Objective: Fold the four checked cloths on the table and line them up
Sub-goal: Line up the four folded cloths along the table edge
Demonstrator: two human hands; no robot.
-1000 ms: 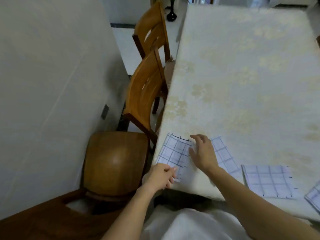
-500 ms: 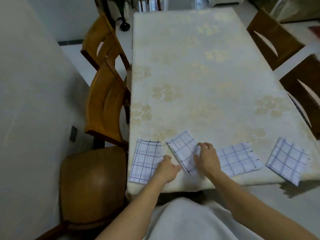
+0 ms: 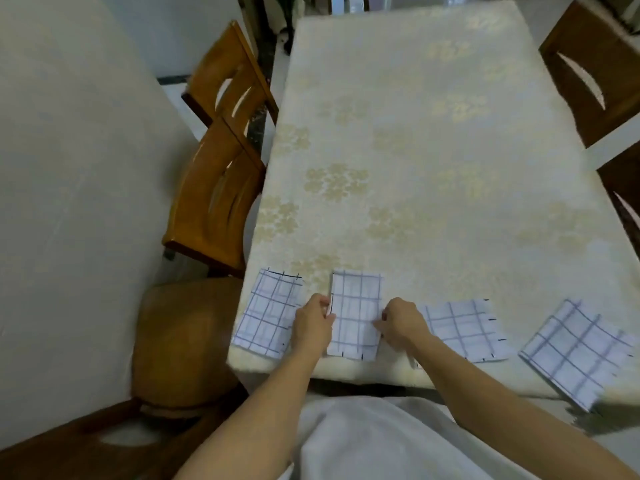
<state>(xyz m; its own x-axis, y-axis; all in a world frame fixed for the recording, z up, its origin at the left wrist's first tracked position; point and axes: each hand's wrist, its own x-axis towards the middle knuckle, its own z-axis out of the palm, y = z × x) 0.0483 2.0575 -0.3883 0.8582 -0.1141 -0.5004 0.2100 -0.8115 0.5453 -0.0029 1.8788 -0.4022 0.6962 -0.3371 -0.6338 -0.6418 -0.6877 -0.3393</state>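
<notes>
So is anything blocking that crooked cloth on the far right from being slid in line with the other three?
Nothing visible does. Only bare tablecloth lies between the tilted cloth and the third cloth beside it. The tilted cloth's near corner hangs over the tablecloth's front edge, so it probably needs straightening as well.

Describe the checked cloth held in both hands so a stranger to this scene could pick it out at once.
Find the long table under its cream flowered cover; four checked cloths lie along its near edge. Take the second cloth from the left. It alone has the left hand and the right hand pinching its two sides.
</notes>
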